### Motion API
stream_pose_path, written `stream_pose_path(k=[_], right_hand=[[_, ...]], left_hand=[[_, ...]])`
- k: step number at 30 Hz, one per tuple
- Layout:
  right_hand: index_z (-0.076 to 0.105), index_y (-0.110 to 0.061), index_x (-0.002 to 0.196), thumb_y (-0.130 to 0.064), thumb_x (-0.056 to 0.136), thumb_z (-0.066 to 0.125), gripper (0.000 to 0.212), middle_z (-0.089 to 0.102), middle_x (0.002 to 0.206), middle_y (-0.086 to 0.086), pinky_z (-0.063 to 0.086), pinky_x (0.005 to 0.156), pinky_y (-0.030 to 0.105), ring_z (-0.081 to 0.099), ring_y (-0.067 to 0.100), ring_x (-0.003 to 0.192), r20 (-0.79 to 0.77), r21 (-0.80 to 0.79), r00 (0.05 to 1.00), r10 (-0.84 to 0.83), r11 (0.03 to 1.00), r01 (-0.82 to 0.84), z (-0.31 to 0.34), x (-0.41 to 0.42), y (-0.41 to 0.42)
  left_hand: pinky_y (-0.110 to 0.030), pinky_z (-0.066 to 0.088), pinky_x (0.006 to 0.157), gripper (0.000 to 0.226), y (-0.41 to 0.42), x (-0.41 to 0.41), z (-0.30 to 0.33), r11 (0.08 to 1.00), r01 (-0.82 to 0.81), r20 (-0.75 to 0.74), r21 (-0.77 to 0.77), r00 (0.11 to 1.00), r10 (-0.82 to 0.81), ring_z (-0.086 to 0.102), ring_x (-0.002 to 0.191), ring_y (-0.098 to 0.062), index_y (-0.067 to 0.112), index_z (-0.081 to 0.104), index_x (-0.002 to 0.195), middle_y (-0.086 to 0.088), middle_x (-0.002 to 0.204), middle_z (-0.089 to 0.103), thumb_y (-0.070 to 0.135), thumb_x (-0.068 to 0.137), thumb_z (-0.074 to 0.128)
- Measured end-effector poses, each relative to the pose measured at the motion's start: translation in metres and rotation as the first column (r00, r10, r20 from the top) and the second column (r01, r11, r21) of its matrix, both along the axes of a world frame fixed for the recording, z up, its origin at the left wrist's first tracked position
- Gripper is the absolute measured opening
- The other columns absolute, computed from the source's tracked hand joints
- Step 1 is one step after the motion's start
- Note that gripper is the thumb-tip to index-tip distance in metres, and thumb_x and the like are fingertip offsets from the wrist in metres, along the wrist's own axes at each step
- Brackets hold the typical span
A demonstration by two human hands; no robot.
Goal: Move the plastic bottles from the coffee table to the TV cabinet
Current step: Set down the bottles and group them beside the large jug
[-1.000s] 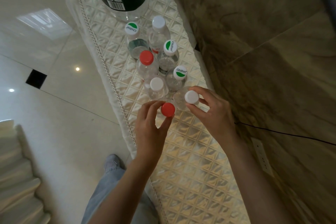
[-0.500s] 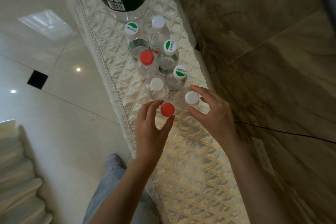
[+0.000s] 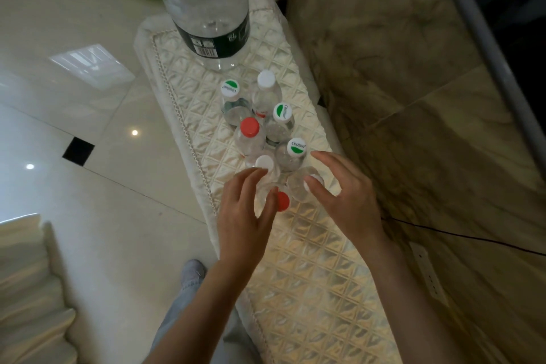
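My left hand, centre frame: fingers spread, loosely cupped round red-capped bottle; firm contact cannot be told. Bottle upright, long axis toward camera, directly ahead of both hands on worktop. My right hand, right of centre: fingers spread, fingertips at white-capped bottle, not clamped. Remaining bottles clustered just beyond, upper centre. Each hand nearest own bottle.

A: Dim overall; bright ceiling-light spots glare off the glossy pale tile floor.

B: Edges bend from the wide lens. The quilted cream satin cloth shines softly.
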State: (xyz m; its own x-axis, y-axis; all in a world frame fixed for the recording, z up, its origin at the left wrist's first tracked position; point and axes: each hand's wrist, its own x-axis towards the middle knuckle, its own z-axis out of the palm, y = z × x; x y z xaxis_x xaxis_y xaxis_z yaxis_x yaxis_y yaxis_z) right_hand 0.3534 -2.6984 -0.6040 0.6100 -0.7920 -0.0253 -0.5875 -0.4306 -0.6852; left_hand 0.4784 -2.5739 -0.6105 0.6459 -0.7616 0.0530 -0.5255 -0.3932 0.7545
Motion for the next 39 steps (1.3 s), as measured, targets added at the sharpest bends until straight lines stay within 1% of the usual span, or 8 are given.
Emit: stream_pose_path(k=[6,9,15,20,25,29,36,39], right_hand=[[0.061,-0.021,0.120,-0.043,0.088,0.054,0.040,0.061,0.121,-0.008,0.044,0.095,0.023,0.054,0.004,0.113,0.033,-0.005,0.998,-0.051,0.999,0.051,0.015,0.032,-0.016],[0.060,-0.022,0.121,-0.033,0.088,0.061,0.035,0.060,0.122,-0.009,0.043,0.093,0.021,0.053,0.006,0.114,0.027,-0.012,0.998,-0.057,0.998,0.058,0.014,0.050,-0.023],[0.062,-0.016,0.119,-0.026,0.083,0.064,0.038,0.063,0.119,-0.002,0.048,0.091,0.025,0.058,0.013,0.111,0.027,-0.079,0.996,-0.084,0.993,0.086,0.002,0.084,-0.031],[0.063,-0.012,0.118,-0.036,0.087,0.059,0.039,0.064,0.119,0.002,0.046,0.095,0.027,0.056,0.015,0.114,-0.027,-0.130,0.999,-0.040,0.991,0.037,-0.004,0.099,-0.026],[0.066,-0.009,0.114,-0.028,0.084,0.067,0.036,0.065,0.117,0.005,0.050,0.092,0.041,0.056,0.021,0.115,-0.031,-0.232,0.998,-0.062,0.971,0.053,-0.007,0.101,-0.023],[0.068,-0.011,0.109,-0.032,0.084,0.068,0.032,0.068,0.112,0.002,0.050,0.088,0.035,0.059,0.018,0.107,-0.082,-0.278,0.996,-0.047,0.960,0.022,-0.002,0.099,-0.014],[0.067,-0.013,0.109,-0.039,0.084,0.068,0.036,0.068,0.111,0.000,0.052,0.087,0.036,0.059,0.016,0.107,-0.127,-0.200,0.991,-0.034,0.980,0.008,-0.007,0.085,0.013],[0.067,-0.015,0.110,-0.041,0.082,0.070,0.038,0.068,0.111,-0.001,0.052,0.086,0.036,0.060,0.016,0.106,-0.135,-0.188,0.990,-0.036,0.982,0.010,-0.009,0.084,0.020]], left_hand=[[-0.029,0.046,0.088,0.030,-0.023,0.051,0.012,0.995,-0.032,0.071,-0.097,0.997,0.039,0.057,0.105,-0.023,0.006,0.061,0.114,-0.008,0.113,0.060,0.023,0.090,0.055],[-0.030,0.046,0.088,0.029,-0.037,0.080,0.006,0.994,-0.037,0.075,-0.107,0.996,0.045,0.057,0.106,-0.023,0.006,0.059,0.115,-0.009,0.115,0.059,0.018,0.089,0.058],[-0.035,0.047,0.094,0.039,-0.068,0.131,-0.018,0.999,-0.010,-0.008,-0.047,1.000,0.010,0.051,0.114,-0.017,0.008,0.053,0.126,-0.008,0.126,0.052,0.014,0.089,0.062],[-0.040,0.046,0.099,0.053,-0.087,0.158,-0.037,0.993,0.108,-0.139,0.036,0.985,-0.102,0.047,0.122,-0.016,0.016,0.043,0.137,-0.006,0.135,0.046,0.023,0.089,0.063],[-0.033,0.048,0.095,0.048,-0.095,0.165,-0.043,0.972,0.234,-0.159,0.039,0.961,-0.225,0.055,0.113,-0.016,0.016,0.051,0.130,-0.003,0.127,0.056,0.024,0.086,0.066],[-0.033,0.050,0.090,0.041,-0.095,0.165,-0.046,0.974,0.224,-0.179,0.015,0.959,-0.218,0.058,0.107,-0.012,0.015,0.056,0.124,-0.001,0.121,0.059,0.027,0.086,0.065],[-0.014,0.042,0.090,0.037,-0.091,0.159,-0.044,0.977,0.214,-0.148,-0.012,0.966,-0.214,0.057,0.106,-0.010,0.009,0.060,0.120,-0.003,0.118,0.061,0.021,0.085,0.067],[-0.017,0.044,0.091,0.037,-0.090,0.156,-0.044,0.977,0.211,-0.160,-0.031,0.964,-0.214,0.057,0.107,-0.010,0.009,0.060,0.120,-0.003,0.118,0.060,0.021,0.086,0.066]])
